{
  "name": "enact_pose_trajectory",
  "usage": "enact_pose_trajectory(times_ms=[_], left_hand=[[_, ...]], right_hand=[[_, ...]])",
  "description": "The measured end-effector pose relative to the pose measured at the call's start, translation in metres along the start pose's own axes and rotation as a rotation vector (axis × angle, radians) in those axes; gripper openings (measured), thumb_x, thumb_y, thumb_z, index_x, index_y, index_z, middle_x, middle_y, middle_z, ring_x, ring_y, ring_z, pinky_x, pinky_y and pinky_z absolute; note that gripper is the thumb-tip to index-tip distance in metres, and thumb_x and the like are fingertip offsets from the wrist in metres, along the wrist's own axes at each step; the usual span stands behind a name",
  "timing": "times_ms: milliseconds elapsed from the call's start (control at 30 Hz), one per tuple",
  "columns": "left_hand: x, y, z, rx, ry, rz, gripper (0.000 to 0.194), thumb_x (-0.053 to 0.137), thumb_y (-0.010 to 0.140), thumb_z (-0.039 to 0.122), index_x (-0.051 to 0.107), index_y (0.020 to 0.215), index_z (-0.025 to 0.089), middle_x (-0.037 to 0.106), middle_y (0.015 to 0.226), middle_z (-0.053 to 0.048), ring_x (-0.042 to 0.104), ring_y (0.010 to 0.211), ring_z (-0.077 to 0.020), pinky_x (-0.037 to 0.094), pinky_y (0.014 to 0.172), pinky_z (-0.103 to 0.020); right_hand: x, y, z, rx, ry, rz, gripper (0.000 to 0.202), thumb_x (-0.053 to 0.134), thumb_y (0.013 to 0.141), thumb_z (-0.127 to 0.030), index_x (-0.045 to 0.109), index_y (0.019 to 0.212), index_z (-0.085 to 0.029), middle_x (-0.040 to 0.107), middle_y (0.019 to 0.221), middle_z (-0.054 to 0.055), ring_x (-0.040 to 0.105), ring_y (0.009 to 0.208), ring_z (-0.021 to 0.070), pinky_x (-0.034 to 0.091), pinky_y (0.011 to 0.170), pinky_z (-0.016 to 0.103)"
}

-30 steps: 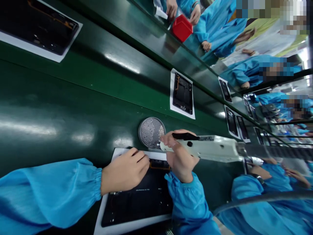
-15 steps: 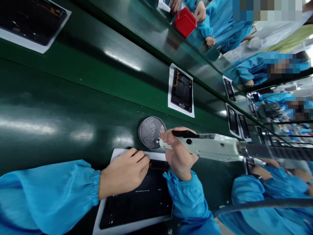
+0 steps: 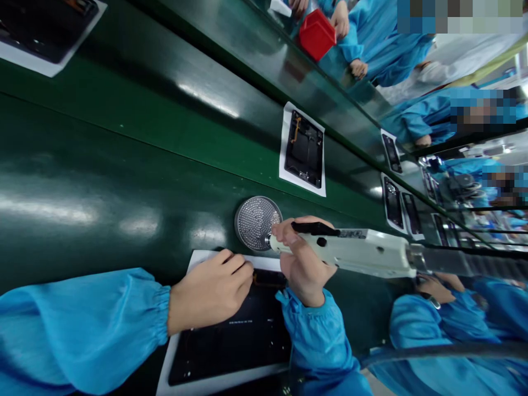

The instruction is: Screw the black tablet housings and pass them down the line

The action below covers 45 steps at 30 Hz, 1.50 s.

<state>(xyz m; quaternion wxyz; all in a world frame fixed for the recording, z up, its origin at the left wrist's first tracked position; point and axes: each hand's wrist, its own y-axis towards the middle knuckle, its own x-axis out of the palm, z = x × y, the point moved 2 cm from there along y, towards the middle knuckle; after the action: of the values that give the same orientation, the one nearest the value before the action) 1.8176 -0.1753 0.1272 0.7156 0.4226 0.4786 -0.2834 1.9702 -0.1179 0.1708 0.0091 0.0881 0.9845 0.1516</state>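
My right hand [image 3: 307, 264] is wrapped round a white powered screwdriver [image 3: 363, 250], whose tip points at a round grey dish [image 3: 258, 223] filled with tiny screws. Below the dish a black tablet-like device [image 3: 231, 352] lies on a white sheet [image 3: 202, 256]. My left hand [image 3: 212, 289] rests over the device's upper left edge, its fingers bent and close together; their tips are hidden, so what they hold, if anything, cannot be made out.
Another open device [image 3: 305, 148] lies on white paper on the green conveyor [image 3: 185, 146], with one more [image 3: 49, 27] at the upper left. Across the line, people in blue sleeves work near a red bin [image 3: 317, 34]. A person's arm [image 3: 416, 324] is at the right.
The devices on the conveyor have shifted slightly left and up. Both my hands, the screwdriver and the dish stay almost where they were.
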Motion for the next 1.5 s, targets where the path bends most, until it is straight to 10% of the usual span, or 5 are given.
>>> enact_pose_trajectory(times_ms=[533,1500], left_hand=[[0.003,-0.003,-0.002,-0.023,-0.013,0.088,0.029,0.045,0.099,0.012,0.072,0.09,0.007,0.066,0.09,-0.013,0.058,0.079,-0.0243,0.042,0.068,-0.038],[0.003,-0.003,-0.003,-0.104,-0.065,0.127,0.021,0.051,0.096,0.015,0.07,0.092,0.008,0.064,0.089,-0.013,0.056,0.089,-0.0268,0.05,0.08,-0.042]], right_hand=[[-0.016,-0.023,-0.029,-0.037,0.087,-0.104,0.025,0.062,0.08,-0.012,0.068,0.1,-0.026,0.056,0.061,-0.004,0.057,0.059,0.0154,0.052,0.061,0.036],[-0.015,-0.054,-0.006,0.042,0.106,-0.314,0.024,0.061,0.086,-0.009,0.063,0.103,-0.025,0.059,0.07,-0.002,0.06,0.068,0.0165,0.052,0.064,0.036]])
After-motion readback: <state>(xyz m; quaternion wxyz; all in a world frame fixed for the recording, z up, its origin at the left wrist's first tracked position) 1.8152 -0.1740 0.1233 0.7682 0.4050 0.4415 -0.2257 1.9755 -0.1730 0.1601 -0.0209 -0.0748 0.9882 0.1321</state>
